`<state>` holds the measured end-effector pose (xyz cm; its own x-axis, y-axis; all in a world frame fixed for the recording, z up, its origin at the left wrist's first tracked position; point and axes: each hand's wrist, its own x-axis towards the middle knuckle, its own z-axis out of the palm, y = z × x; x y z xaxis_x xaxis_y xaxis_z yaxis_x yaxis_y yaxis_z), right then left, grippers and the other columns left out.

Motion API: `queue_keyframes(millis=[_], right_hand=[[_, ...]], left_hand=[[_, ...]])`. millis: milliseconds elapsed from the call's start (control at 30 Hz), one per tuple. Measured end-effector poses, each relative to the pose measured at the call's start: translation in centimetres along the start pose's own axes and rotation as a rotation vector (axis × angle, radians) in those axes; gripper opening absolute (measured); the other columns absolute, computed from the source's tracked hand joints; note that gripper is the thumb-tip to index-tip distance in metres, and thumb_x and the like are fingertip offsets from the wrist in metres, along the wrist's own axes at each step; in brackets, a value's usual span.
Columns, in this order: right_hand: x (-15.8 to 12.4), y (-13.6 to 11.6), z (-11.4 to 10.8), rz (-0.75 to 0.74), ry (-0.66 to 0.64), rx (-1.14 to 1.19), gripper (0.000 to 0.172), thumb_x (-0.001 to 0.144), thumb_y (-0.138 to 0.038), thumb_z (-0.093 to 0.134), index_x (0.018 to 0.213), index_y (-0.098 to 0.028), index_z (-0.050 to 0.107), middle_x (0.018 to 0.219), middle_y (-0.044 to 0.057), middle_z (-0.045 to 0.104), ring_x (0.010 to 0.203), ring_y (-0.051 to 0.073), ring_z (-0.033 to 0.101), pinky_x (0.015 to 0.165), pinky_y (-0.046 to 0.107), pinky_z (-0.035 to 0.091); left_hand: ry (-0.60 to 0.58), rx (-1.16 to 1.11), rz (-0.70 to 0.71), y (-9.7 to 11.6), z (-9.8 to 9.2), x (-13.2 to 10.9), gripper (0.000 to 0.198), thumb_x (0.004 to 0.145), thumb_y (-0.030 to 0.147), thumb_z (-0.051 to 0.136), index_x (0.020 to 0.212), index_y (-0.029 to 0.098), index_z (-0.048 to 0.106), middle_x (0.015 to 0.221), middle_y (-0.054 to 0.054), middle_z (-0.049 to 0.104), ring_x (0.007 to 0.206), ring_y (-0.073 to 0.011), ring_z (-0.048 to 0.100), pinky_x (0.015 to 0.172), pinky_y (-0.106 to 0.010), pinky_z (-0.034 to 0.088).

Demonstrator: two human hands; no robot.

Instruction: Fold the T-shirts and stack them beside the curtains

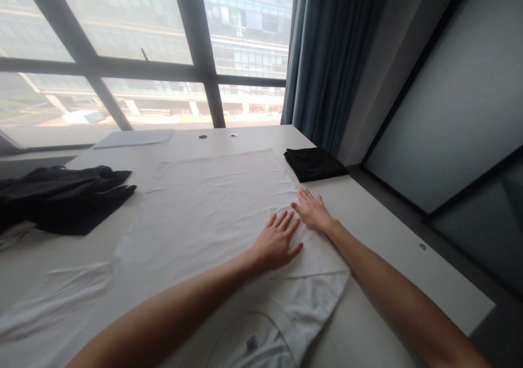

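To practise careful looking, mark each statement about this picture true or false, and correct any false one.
1. The left hand and right hand lie flat on the shirt. True.
2. A folded black cloth lies on the table beyond the right hand. True.
3. The shirt is folded into a small square. False: it lies spread out.
4. The right hand grips the black cloth. False: it lies open on the shirt, apart from the cloth.
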<state>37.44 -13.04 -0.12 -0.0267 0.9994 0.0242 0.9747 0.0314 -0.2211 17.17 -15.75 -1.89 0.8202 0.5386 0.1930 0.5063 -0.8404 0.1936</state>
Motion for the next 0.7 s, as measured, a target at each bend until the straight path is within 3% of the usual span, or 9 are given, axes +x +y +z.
queue_keyframes(millis=[100, 300, 500, 700], right_hand=[[0.9, -0.7, -0.2, -0.065, 0.047, -0.013, 0.076, 0.104, -0.060, 0.014, 0.159, -0.010, 0.024, 0.167, 0.016, 0.017, 0.155, 0.026, 0.011, 0.122, 0.059, 0.009], [2.2, -0.6, 0.3, -0.077, -0.044, 0.013, 0.074, 0.104, -0.058, 0.015, 0.159, -0.010, 0.026, 0.165, 0.016, 0.022, 0.154, 0.026, 0.016, 0.122, 0.057, 0.010], [0.6, 1.4, 0.6, -0.040, 0.155, 0.156, 0.067, 0.105, -0.050, 0.014, 0.159, -0.011, 0.027, 0.166, 0.015, 0.022, 0.154, 0.026, 0.017, 0.122, 0.056, 0.016], [-1.2, 2.4, 1.3, -0.036, 0.125, 0.115, 0.061, 0.104, -0.039, 0.024, 0.158, -0.011, 0.029, 0.163, 0.016, 0.028, 0.153, 0.028, 0.023, 0.121, 0.060, 0.016]], left_hand=[[0.000, 0.011, 0.003, 0.1, 0.0, 0.0, 0.074, 0.099, 0.061, 0.038, 0.158, 0.017, 0.031, 0.164, -0.017, 0.027, 0.153, -0.0337, 0.021, 0.124, -0.052, 0.014], [0.001, 0.038, -0.001, 0.3, -0.1, -0.2, 0.075, 0.100, 0.063, 0.034, 0.159, 0.017, 0.029, 0.165, -0.016, 0.025, 0.154, -0.0330, 0.018, 0.123, -0.052, 0.015], [0.016, 0.036, 0.004, 0.5, -0.3, -0.3, 0.072, 0.100, 0.061, 0.035, 0.157, 0.018, 0.033, 0.164, -0.016, 0.027, 0.153, -0.0331, 0.021, 0.123, -0.052, 0.016], [0.005, 0.039, 0.001, 0.5, -0.3, -0.3, 0.071, 0.100, 0.061, 0.036, 0.157, 0.018, 0.033, 0.164, -0.016, 0.027, 0.152, -0.0336, 0.022, 0.122, -0.053, 0.017]])
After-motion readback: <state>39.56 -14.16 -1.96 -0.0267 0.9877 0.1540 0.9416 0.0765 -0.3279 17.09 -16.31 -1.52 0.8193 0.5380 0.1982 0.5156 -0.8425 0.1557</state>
